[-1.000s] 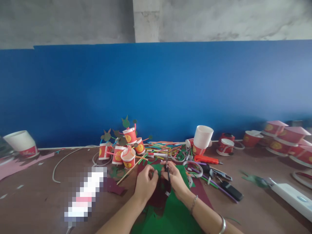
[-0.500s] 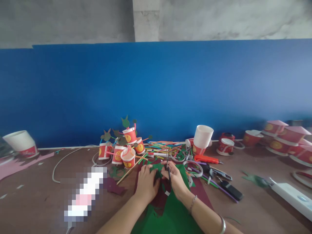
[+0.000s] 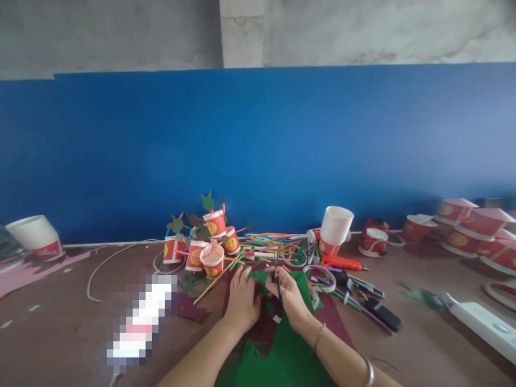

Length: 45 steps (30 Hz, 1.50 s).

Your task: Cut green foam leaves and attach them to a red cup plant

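Observation:
Near the middle of the table, my right hand (image 3: pixel 291 298) is closed on dark scissors (image 3: pixel 277 279), their thin metal blades pointing away from me. My left hand (image 3: pixel 244 301) is bent over the edge of the green paper (image 3: pixel 284 355), fingers forward and thumb on the inner side; its fingertips are partly hidden. Between the hands, part of the green paper stands next to the blades. Under it lies a dark maroon sheet (image 3: pixel 336 328), and a small white scrap (image 3: pixel 277 319) rests below my right hand.
Decorated red paper cups (image 3: pixel 212 262) and loose straws (image 3: pixel 278 244) sit beyond my hands. To the right are a cup stack (image 3: pixel 336 226), an orange cutter (image 3: pixel 342 263), tape (image 3: pixel 322 278), keys (image 3: pixel 381 312) and a glue gun (image 3: pixel 481 325). A blurred-out bright object (image 3: pixel 143 320) lies left.
My left hand has shifted slightly left and toward the far edge of the green paper. My right hand keeps the scissors in nearly the same place.

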Motion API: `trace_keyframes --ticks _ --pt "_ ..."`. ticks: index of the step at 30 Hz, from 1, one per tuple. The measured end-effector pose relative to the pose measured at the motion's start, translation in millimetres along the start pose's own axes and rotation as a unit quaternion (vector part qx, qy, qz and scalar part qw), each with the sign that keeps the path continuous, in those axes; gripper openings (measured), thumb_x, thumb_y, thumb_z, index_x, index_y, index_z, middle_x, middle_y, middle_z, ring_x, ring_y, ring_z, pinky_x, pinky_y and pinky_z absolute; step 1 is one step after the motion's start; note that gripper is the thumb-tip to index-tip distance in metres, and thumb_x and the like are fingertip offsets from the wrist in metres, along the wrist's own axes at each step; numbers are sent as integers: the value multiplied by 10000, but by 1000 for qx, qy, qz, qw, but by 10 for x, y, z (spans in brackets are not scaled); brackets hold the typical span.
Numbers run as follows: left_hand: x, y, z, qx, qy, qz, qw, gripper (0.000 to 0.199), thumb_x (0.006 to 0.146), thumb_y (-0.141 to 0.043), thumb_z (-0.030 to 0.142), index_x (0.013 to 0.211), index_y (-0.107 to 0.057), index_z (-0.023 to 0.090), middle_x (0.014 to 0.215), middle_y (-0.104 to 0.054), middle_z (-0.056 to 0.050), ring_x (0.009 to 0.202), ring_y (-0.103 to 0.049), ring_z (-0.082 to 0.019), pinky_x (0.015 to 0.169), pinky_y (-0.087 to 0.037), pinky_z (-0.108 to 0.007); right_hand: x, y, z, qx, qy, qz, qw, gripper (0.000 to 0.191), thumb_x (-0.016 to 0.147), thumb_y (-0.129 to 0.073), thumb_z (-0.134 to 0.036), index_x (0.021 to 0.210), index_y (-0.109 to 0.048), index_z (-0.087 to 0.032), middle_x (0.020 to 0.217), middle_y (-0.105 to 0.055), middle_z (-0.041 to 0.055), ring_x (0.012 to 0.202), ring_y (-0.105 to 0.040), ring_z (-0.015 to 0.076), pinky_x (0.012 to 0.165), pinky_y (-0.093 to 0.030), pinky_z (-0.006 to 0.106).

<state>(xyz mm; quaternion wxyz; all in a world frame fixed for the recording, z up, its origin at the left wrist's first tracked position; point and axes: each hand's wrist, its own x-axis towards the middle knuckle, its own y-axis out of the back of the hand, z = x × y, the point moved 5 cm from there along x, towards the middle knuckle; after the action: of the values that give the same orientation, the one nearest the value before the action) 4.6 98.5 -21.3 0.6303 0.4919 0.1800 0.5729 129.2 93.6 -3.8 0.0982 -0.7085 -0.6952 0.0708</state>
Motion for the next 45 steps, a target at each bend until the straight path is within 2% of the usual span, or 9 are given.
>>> trace_keyframes --ticks 6,9,13,22,26,30,37,41,45 --pt "41 85 9 -49 -2 53 997 201 666 -544 74 840 -559 172 1141 -554 -104 1222 -385 -297 1019 -310 -492 -6 -5 -6 -7 4 -5 1000 321 634 -709 -303 892 -560 -183 669 -509 -39 567 -453 100 522 -367 213" --pt "58 221 80 -93 -32 98 990 128 718 -503 79 746 -544 197 948 -601 -64 1010 -516 -247 929 -387 -454 -14 -2 -10 -17 7 4 1000 329 630 -723 -312 884 -557 -186 639 -509 -46 539 -448 96 504 -370 212" --pt "20 406 193 -118 -57 164 978 107 819 -461 150 750 -528 198 793 -580 -42 830 -535 -205 802 -426 -381 -22 32 -13 -14 -2 31 999 317 637 -719 -367 842 -555 -189 569 -502 -56 471 -441 89 448 -342 206" --pt "-44 413 324 -129 -104 136 977 112 818 -445 141 768 -530 193 817 -575 -58 842 -528 -209 788 -415 -365 22 70 52 20 -25 26 999 329 624 -715 -352 857 -542 -197 510 -469 -82 395 -403 72 402 -294 197" --pt "-8 415 212 -249 -33 148 957 73 820 -444 204 791 -508 186 766 -555 -36 732 -545 -170 698 -448 -300 10 67 -1 1 7 46 999 297 632 -693 -304 854 -520 -209 533 -420 -88 411 -367 67 405 -277 196" --pt "43 314 84 -366 83 111 920 144 815 -479 306 763 -520 178 650 -540 14 583 -518 -127 553 -417 -230 -8 23 -43 -10 31 24 999 281 622 -690 -275 831 -512 -213 591 -441 -72 455 -357 69 421 -288 199" --pt "79 128 108 -514 127 21 848 236 716 -616 375 707 -520 160 548 -492 61 440 -412 -67 435 -321 -183 -10 -3 -47 -22 57 -18 998 260 653 -680 -265 845 -516 -204 665 -470 -56 486 -375 64 433 -323 187" --pt "61 157 24 -561 177 83 805 308 713 -621 443 707 -477 171 515 -459 85 351 -306 -31 362 -227 -164 -41 -53 -60 -35 40 -45 998 282 682 -685 -349 849 -508 -207 628 -500 -58 475 -413 70 429 -344 185" --pt "63 237 -31 -539 167 127 816 326 752 -583 458 649 -453 177 448 -376 102 355 -304 -41 374 -233 -168 -106 -181 -13 -88 -10 -143 986 311 722 -634 -455 842 -523 -191 553 -542 -48 461 -479 93 401 -353 183"
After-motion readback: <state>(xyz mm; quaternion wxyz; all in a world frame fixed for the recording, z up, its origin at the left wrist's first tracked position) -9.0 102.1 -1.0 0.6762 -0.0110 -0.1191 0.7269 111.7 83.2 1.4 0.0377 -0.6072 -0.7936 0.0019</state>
